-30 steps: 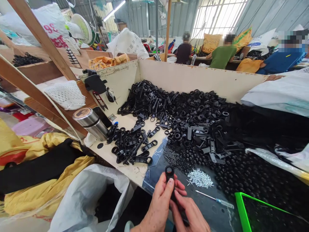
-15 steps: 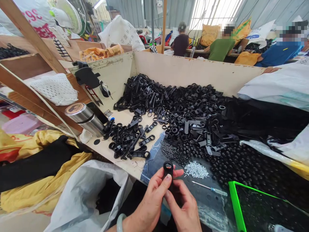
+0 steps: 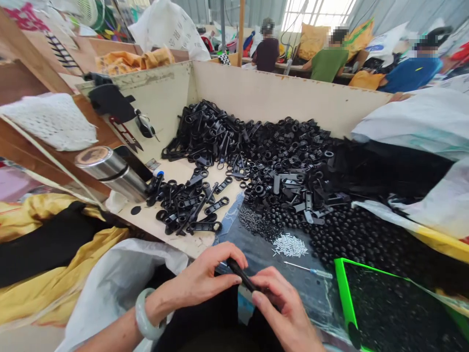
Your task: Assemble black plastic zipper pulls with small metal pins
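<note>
My left hand (image 3: 205, 278) and my right hand (image 3: 284, 308) meet at the near edge of the bench, both closed on one black plastic strap piece (image 3: 240, 275). The piece lies tilted, its left end under my left thumb and fingertips, its right end in my right fingers. A pale bangle (image 3: 143, 315) sits on my left wrist. Just beyond my hands lie a small heap of white pins (image 3: 289, 246), a heap of dark pins (image 3: 256, 224) and a thin screwdriver (image 3: 308, 269). A loose group of black strap pieces (image 3: 186, 208) lies to the left.
A big mound of black rings and straps (image 3: 278, 156) fills the walled bench bin (image 3: 278, 105). A steel flask (image 3: 110, 172) lies at left, a green-rimmed tray (image 3: 342, 288) at right, a white bag (image 3: 117, 288) below. Several people work at a far table.
My hands came down and nearer to me, and the black piece turned from upright with its ring on top to lying tilted between both hands. The view shifted right.
</note>
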{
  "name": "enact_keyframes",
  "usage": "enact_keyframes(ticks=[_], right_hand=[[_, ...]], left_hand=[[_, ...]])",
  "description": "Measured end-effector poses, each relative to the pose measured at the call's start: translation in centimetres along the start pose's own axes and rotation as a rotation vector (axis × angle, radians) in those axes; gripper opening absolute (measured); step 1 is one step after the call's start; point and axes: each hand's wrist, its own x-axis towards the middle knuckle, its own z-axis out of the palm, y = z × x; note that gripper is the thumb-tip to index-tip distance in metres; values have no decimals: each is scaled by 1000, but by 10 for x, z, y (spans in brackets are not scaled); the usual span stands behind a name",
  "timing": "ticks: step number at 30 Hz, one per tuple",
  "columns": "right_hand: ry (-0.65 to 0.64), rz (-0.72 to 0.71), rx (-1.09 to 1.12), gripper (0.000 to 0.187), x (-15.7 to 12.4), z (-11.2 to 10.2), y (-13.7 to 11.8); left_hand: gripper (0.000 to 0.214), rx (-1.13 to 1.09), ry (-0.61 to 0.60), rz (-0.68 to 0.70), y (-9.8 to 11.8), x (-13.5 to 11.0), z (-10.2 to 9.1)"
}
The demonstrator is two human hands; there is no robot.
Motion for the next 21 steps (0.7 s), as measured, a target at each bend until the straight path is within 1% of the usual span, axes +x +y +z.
enact_keyframes(ticks=[2, 4, 6, 8, 10, 12, 14, 15, 17, 19, 21], right_hand=[[118, -85, -179, 28, 2, -5, 11], [205, -181, -370, 34, 6, -6, 22], [202, -228, -460, 34, 12, -2, 32], [168, -231, -454, 32, 16, 3, 39], [159, -233, -416, 33, 15, 5, 42], [159, -218, -387, 37, 10, 0, 43], [187, -178, -378, 39, 4, -12, 44], [222, -153, -386, 36, 2, -21, 44], [336, -98, -431, 24, 3, -41, 46], [438, -28, -502, 21, 12, -60, 48], [463, 27, -575, 25, 28, -74, 50]], left_hand=[[28, 166, -12, 161, -11, 5, 2], [40, 340, 4, 262, -21, 10, 8], [45, 454, 62, 276, -27, 14, 18], [41, 501, 109, 252, -28, 18, 27], [34, 539, 91, 227, -27, 22, 35], [28, 618, 30, 217, -25, 26, 39], [23, 705, -12, 212, -26, 31, 42], [21, 737, -6, 208, -27, 33, 44], [18, 769, 43, 196, -29, 37, 49], [21, 756, 101, 169, -30, 41, 57], [25, 709, 137, 138, -29, 42, 65]])
